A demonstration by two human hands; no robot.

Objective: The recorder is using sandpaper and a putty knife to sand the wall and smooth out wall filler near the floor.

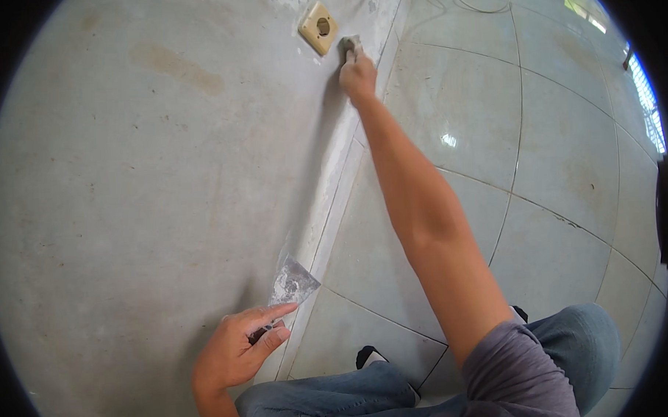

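At the lower left, my left hand (232, 352) grips a putty knife (294, 282), its index finger stretched along the tool. White paste is smeared over the metal blade, which sits close to the bottom of the wall. My right arm reaches far forward, and my right hand (359, 77) is closed around a small grey flat tool (349, 42) held against the wall. That tool is mostly hidden by the fingers, so its exact kind is unclear. Just left of it, a cream socket plate (318, 28) with a round dark hole is fixed to the wall.
The grey wall (149, 185) fills the left side, with brownish patches. A white skirting strip (333, 183) runs along its foot. Large glossy floor tiles (456, 116) spread to the right. A pale cable (481, 9) lies at the far end. My bent legs (333, 400) are below.
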